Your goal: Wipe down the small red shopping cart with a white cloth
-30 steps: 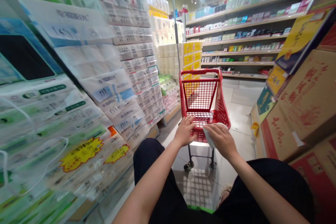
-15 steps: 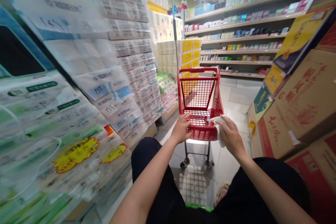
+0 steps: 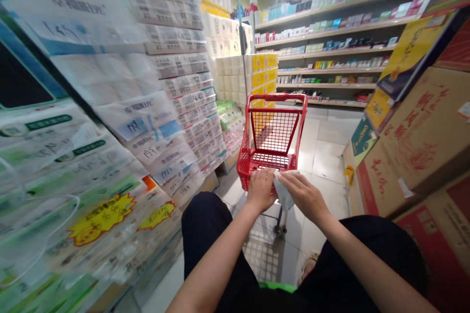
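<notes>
In front of my knees stands a small red shopping cart (image 3: 275, 129) with a mesh basket and dark wheels. My left hand (image 3: 261, 190) lies over its near rim, fingers bent down onto the edge. A thin white cloth (image 3: 284, 194), perhaps a wipe, hangs from my right hand (image 3: 304, 196), pressed against the same rim by the fingers. The two hands are close together, with the cloth between them. The fingertips are partly hidden behind the backs of the hands and the cloth. The cart basket's mesh floor shows nothing lying on it.
Tall stacks of tissue packs (image 3: 179, 68) line the left side, with yellow price signs (image 3: 103, 217) low down. Cardboard boxes (image 3: 426, 132) are piled on the right. Stocked shelves (image 3: 330, 51) stand beyond the tiled floor (image 3: 323, 156). A thin metal pole (image 3: 242, 39) rises behind the cart.
The cart has turned slightly, its near end swinging left. My right hand has moved left along the rim with the cloth, and my left hand has shifted slightly right, so they are closer together.
</notes>
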### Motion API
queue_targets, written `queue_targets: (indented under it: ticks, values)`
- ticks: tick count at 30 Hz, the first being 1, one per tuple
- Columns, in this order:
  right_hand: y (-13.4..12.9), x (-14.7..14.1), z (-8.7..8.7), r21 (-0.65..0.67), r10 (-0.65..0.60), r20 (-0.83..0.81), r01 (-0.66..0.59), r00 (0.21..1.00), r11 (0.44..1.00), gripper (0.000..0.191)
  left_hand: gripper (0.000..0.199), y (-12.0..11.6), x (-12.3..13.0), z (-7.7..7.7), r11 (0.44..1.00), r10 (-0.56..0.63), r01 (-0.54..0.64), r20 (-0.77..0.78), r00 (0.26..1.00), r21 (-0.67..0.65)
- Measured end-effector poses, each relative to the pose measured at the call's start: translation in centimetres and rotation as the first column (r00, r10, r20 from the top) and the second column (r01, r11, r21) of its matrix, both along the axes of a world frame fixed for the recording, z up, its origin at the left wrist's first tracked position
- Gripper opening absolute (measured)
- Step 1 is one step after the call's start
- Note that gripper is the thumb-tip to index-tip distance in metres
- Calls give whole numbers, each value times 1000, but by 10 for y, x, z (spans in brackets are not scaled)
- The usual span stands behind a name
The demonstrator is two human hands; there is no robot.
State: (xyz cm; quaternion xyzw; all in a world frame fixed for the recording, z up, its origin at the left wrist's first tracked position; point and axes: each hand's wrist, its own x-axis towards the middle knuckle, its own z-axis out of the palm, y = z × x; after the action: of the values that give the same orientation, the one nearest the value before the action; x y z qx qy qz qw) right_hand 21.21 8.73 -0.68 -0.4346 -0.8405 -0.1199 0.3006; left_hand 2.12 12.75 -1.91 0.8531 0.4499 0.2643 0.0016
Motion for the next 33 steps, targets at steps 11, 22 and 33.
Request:
queue_targets:
  ticks: [11, 22, 33]
  values:
    - [108, 56, 9, -122, -22, -277, -13, 961, 992, 36, 48, 5, -16, 8, 999, -51, 52, -56, 997, 9]
    - [18, -9, -12, -72, -6, -242, -12, 970, 997, 42, 68, 6, -21, 5, 997, 70, -70, 0, 998, 19]
    - [41, 3, 15, -43, 147, -16, -148, 989, 988, 41, 104, -8, 6, 10, 1000, -28, 28, -25, 999, 12]
